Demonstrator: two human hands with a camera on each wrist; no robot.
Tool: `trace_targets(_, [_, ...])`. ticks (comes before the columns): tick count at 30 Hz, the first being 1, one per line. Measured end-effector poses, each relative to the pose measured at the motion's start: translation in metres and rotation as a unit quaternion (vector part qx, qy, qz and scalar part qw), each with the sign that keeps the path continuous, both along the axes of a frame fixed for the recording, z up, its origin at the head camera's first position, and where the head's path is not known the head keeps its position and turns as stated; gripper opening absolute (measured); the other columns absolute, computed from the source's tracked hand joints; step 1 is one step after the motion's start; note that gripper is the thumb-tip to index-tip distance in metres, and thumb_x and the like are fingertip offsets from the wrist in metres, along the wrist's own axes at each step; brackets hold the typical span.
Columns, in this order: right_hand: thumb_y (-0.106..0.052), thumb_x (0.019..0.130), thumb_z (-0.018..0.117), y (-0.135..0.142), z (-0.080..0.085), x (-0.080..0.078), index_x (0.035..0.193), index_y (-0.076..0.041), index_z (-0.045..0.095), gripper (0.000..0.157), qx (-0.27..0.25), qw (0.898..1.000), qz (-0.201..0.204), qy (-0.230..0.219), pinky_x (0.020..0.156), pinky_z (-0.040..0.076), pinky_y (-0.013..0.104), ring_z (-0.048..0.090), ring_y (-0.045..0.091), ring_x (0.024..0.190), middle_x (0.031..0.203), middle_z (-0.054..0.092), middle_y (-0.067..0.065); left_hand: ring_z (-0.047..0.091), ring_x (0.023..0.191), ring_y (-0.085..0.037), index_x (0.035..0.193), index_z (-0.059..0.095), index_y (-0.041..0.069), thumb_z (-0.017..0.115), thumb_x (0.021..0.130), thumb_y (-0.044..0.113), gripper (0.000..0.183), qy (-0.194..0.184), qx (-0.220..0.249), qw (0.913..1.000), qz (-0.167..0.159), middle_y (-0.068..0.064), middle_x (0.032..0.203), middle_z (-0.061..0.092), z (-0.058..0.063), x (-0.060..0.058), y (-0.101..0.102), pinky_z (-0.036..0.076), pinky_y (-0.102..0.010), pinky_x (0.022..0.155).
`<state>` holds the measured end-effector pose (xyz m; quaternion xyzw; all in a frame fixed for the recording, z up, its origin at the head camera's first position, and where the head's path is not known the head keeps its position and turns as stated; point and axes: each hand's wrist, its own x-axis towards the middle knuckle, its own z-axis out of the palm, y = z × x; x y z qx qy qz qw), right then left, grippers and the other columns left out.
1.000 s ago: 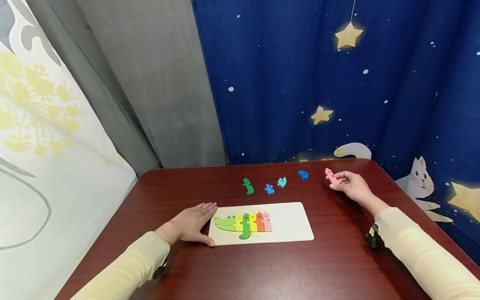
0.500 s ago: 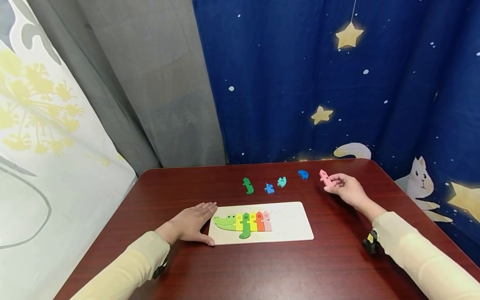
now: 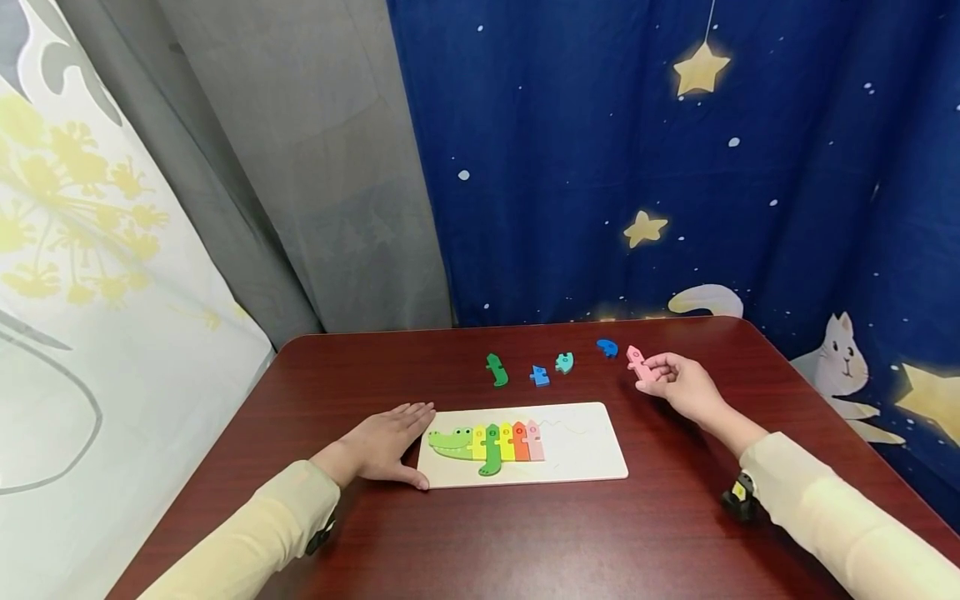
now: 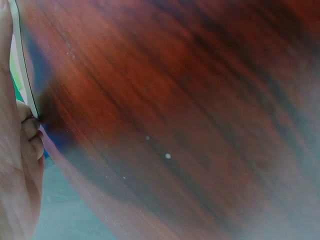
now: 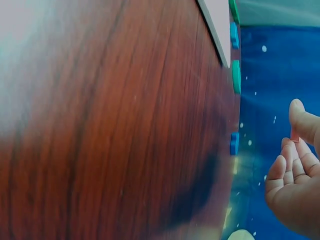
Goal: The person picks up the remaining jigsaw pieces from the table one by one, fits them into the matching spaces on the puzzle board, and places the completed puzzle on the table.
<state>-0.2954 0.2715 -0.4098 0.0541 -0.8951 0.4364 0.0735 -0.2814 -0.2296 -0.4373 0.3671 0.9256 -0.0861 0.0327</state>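
right hand (image 3: 678,385) carrying pink piece (image 3: 638,363) leftward (pinched in fingers (image 3: 654,364)), nearer puzzle board (image 3: 592,446)

Pink piece (image 3: 637,363); dk-green (image 3: 496,371), blue (image 3: 538,377), teal (image 3: 564,362) pcs; rainbow-striped croc (image 3: 487,444) on cream board (image 3: 585,446); red-brown wood-grain table (image 3: 525,542); navy star curtain (image 3: 675,167).

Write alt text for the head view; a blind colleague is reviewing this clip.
A person's right hand pinches a pink puzzle piece above a red-brown table, while the left hand rests flat at the edge of a board holding a partly built crocodile. Four loose pieces lie beyond the board.
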Motion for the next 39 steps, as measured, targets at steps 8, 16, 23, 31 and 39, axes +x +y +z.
trace_targets(8, [-0.014, 0.083, 0.078, -0.017, 0.002, 0.009, 0.111, 0.005, 0.062, 0.037, -0.021, 1.000, 0.013, 0.001, 0.064, 0.047, 0.023, 0.054, 0.023, 0.079, 0.089, 0.063, 0.011, 0.021, 0.145, -0.022, 0.153, 0.026, 0.003, 0.036, 0.073, 0.091, 0.120, 0.001, 0.005, 1.0000, -0.006, -0.011, 0.158, 0.024, 0.002, 0.001, 0.001, 0.021, -0.036, 0.116])
trace_targets(16, [-0.014, 0.082, 0.079, -0.032, -0.001, 0.018, 0.109, 0.003, 0.063, 0.036, -0.026, 0.999, 0.020, -0.006, 0.063, 0.048, 0.025, 0.054, 0.022, 0.078, 0.085, 0.062, 0.009, 0.019, 0.145, -0.021, 0.154, 0.025, 0.004, 0.034, 0.072, 0.092, 0.121, -0.003, -0.001, 1.0000, 0.001, -0.010, 0.159, 0.022, 0.002, 0.001, 0.001, 0.019, -0.035, 0.117])
trace_targets(23, [-0.012, 0.081, 0.080, -0.044, -0.005, 0.026, 0.106, 0.001, 0.065, 0.032, -0.029, 0.999, 0.029, -0.005, 0.064, 0.047, 0.025, 0.054, 0.022, 0.077, 0.084, 0.062, 0.007, 0.018, 0.145, -0.021, 0.154, 0.024, 0.005, 0.034, 0.072, 0.092, 0.120, -0.002, 0.000, 1.0000, -0.001, -0.009, 0.159, 0.021, -0.001, 0.000, -0.001, 0.018, -0.035, 0.117])
trace_targets(31, [-0.011, 0.079, 0.081, -0.059, -0.009, 0.032, 0.103, 0.001, 0.066, 0.031, -0.030, 0.999, 0.040, 0.002, 0.062, 0.047, 0.025, 0.054, 0.020, 0.074, 0.080, 0.061, 0.006, 0.021, 0.145, -0.024, 0.153, 0.026, 0.003, 0.035, 0.072, 0.091, 0.120, -0.001, 0.010, 0.9999, -0.007, -0.011, 0.159, 0.023, 0.001, 0.001, -0.001, 0.020, -0.036, 0.116])
trace_targets(39, [-0.008, 0.078, 0.082, -0.074, -0.010, 0.039, 0.101, 0.000, 0.066, 0.029, -0.028, 0.998, 0.057, -0.001, 0.059, 0.047, 0.024, 0.053, 0.020, 0.072, 0.078, 0.059, 0.004, 0.020, 0.145, -0.023, 0.153, 0.026, 0.002, 0.035, 0.073, 0.091, 0.120, -0.002, 0.009, 0.9999, -0.008, -0.011, 0.158, 0.023, 0.001, 0.001, -0.001, 0.019, -0.036, 0.116])
